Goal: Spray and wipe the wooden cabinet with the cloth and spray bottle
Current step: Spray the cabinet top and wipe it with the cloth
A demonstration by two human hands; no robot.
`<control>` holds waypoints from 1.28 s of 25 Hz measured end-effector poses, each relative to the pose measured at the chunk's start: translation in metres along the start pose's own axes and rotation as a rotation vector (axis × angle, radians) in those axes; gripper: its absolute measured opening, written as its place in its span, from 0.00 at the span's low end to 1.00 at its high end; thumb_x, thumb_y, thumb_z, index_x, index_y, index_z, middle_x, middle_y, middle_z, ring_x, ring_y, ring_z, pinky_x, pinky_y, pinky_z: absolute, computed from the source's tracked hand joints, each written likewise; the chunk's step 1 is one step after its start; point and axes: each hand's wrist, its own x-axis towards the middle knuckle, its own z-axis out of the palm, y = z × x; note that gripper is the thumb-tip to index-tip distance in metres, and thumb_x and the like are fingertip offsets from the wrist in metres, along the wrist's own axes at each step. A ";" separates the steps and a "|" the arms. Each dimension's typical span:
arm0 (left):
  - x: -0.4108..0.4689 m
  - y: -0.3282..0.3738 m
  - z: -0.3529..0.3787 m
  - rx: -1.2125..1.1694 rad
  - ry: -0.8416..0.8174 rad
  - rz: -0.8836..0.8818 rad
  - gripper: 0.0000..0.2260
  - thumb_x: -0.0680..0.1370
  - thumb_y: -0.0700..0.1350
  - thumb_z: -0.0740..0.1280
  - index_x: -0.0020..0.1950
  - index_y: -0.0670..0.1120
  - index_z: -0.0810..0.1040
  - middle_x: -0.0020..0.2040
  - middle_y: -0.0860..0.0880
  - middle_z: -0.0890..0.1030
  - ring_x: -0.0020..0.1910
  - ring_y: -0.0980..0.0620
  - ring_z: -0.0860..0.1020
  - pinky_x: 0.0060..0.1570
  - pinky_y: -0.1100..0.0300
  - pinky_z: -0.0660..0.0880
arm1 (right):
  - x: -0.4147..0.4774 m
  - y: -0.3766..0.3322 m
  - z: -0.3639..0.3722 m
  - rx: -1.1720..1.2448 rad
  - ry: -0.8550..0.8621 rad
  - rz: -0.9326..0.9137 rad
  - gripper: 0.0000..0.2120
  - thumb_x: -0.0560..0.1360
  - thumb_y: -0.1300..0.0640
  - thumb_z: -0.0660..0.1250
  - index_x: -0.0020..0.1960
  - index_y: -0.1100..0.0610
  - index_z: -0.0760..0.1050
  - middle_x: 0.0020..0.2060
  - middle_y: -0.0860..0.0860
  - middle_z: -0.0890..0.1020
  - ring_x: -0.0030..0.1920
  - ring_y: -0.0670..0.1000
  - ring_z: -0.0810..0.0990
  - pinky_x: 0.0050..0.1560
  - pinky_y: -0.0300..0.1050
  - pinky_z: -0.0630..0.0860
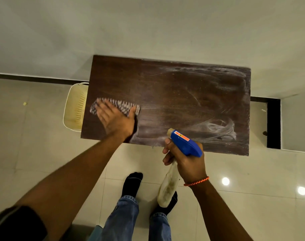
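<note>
Head view shows our left hand pressed flat, fingers spread, on the checked cloth near the left edge of the wooden cabinet top. Our right hand is wrapped around the spray bottle at the front edge, nozzle aimed over the wood. Streaky residue covers the right half; we risk leaving it smeared if the cloth stops short. A cream basket stands just beside the left edge, where overspray or a wide stroke could catch it.
</note>
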 end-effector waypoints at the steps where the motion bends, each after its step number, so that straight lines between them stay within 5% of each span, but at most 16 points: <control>1: 0.017 0.013 -0.007 0.004 -0.001 0.011 0.50 0.78 0.72 0.53 0.82 0.37 0.39 0.82 0.34 0.39 0.81 0.35 0.40 0.79 0.45 0.39 | 0.003 0.001 0.000 -0.007 0.002 0.000 0.04 0.72 0.50 0.72 0.43 0.49 0.84 0.33 0.56 0.84 0.29 0.59 0.83 0.35 0.53 0.81; 11: 0.129 0.122 -0.071 -0.031 -0.145 -0.066 0.52 0.77 0.74 0.52 0.80 0.36 0.34 0.81 0.37 0.33 0.80 0.37 0.33 0.79 0.45 0.34 | 0.018 0.004 -0.009 -0.076 -0.002 0.007 0.09 0.72 0.51 0.71 0.44 0.57 0.81 0.34 0.56 0.85 0.30 0.60 0.83 0.33 0.52 0.82; 18: 0.081 0.070 -0.051 0.036 -0.106 0.068 0.50 0.78 0.74 0.49 0.80 0.37 0.34 0.81 0.36 0.34 0.80 0.38 0.34 0.78 0.47 0.35 | 0.004 -0.001 0.000 -0.033 0.038 -0.016 0.05 0.72 0.52 0.71 0.47 0.51 0.84 0.33 0.58 0.84 0.29 0.60 0.83 0.32 0.52 0.81; 23: -0.020 -0.012 -0.008 0.111 -0.023 0.206 0.49 0.77 0.74 0.48 0.82 0.38 0.40 0.82 0.35 0.42 0.82 0.36 0.44 0.80 0.45 0.44 | -0.012 0.002 0.009 -0.051 0.017 -0.004 0.14 0.73 0.54 0.71 0.54 0.62 0.82 0.34 0.58 0.84 0.29 0.60 0.82 0.32 0.51 0.81; 27: -0.067 -0.051 0.018 0.146 0.021 0.263 0.48 0.77 0.74 0.50 0.83 0.39 0.48 0.83 0.36 0.49 0.81 0.36 0.52 0.79 0.44 0.52 | -0.022 0.009 0.014 -0.107 -0.005 0.009 0.12 0.73 0.52 0.70 0.47 0.61 0.82 0.34 0.58 0.84 0.30 0.60 0.83 0.34 0.51 0.82; 32: -0.057 -0.035 0.020 0.147 0.026 0.230 0.49 0.76 0.74 0.50 0.83 0.39 0.46 0.83 0.36 0.48 0.82 0.36 0.49 0.79 0.44 0.48 | -0.027 0.011 0.015 -0.123 0.000 0.004 0.10 0.73 0.52 0.70 0.45 0.60 0.82 0.34 0.57 0.84 0.30 0.60 0.83 0.33 0.52 0.82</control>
